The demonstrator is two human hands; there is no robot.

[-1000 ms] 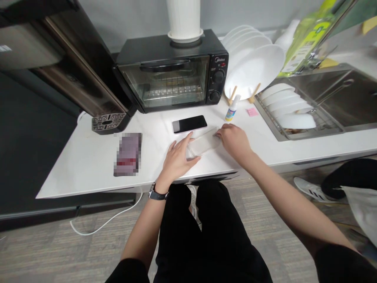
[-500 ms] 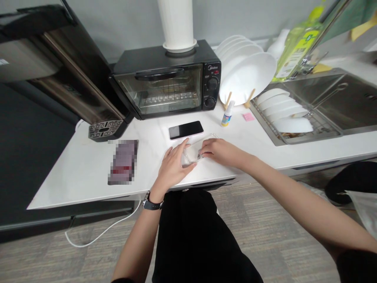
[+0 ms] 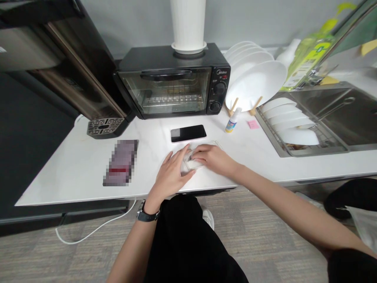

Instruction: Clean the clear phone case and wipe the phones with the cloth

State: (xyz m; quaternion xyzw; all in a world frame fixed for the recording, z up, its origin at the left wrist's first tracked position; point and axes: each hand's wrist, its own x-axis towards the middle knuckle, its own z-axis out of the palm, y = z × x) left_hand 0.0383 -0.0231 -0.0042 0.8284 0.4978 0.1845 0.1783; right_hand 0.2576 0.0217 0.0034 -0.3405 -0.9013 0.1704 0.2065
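Observation:
A clear phone case (image 3: 193, 164) lies on the white countertop, partly covered by both hands. My left hand (image 3: 172, 171) braces its left end between thumb and fingers, the other fingers stretched out on the counter. Pressed down inside the case, my right hand (image 3: 210, 157) has its fingers bunched around a small greyish thing, mostly hidden beneath the fingertips. Just behind the case is a phone (image 3: 188, 133) with a dark screen, lying face up. A small spray bottle (image 3: 232, 121) with a white cap and a blue and yellow label stands beyond my right hand.
A toaster oven (image 3: 173, 86) stands at the back, bearing a white pot (image 3: 188, 23). White plates (image 3: 256, 82) in a rack and a pink sticky note (image 3: 253, 124) are to its right, near the sink (image 3: 353, 133). A pixelated flat item (image 3: 122, 163) lies left.
My right hand has slid left along the case, closer to my left hand. My left hand keeps its hold. The whole view has shifted slightly.

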